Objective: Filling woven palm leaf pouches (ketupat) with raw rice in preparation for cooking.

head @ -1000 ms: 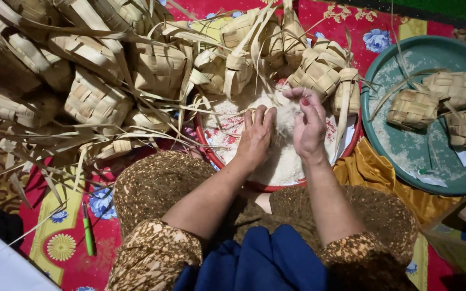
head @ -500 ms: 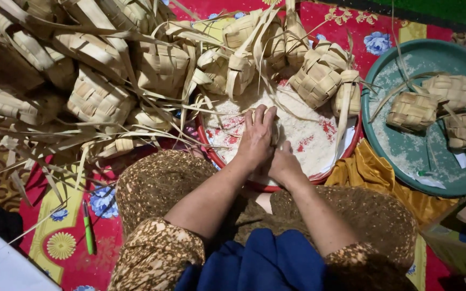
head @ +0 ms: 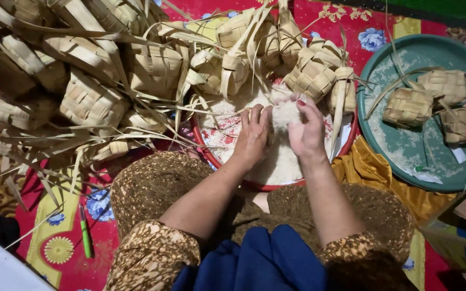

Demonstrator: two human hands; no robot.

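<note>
Pouches (head: 90,102) everywhere, a big heap of empty woven palm-leaf ones piled across the top left of the floor mat (head: 55,226), loose leaf strips trailing out of them. Off to the right there's a green tray (head: 405,156) with three more pouches on it, dusted with grains. Front and centre is a red-rimmed bowl (head: 219,164) of raw rice (head: 279,164), sitting right against the person's knees.

Right hand (head: 306,132) is up over the bowl with its fingers curled loosely round a clump of rice (head: 287,113), maybe with something under it, can't tell. Left hand (head: 252,137) is just beside it, fingers bent down touching the rice, not obviously holding anything.

Handling-wise I'd guess the rice is light but loose and spilly, so a cupped palm beats a pinch. The pouches look stiff but thin and springy, best held by the body near the slit rather than by the trailing strips.
</note>
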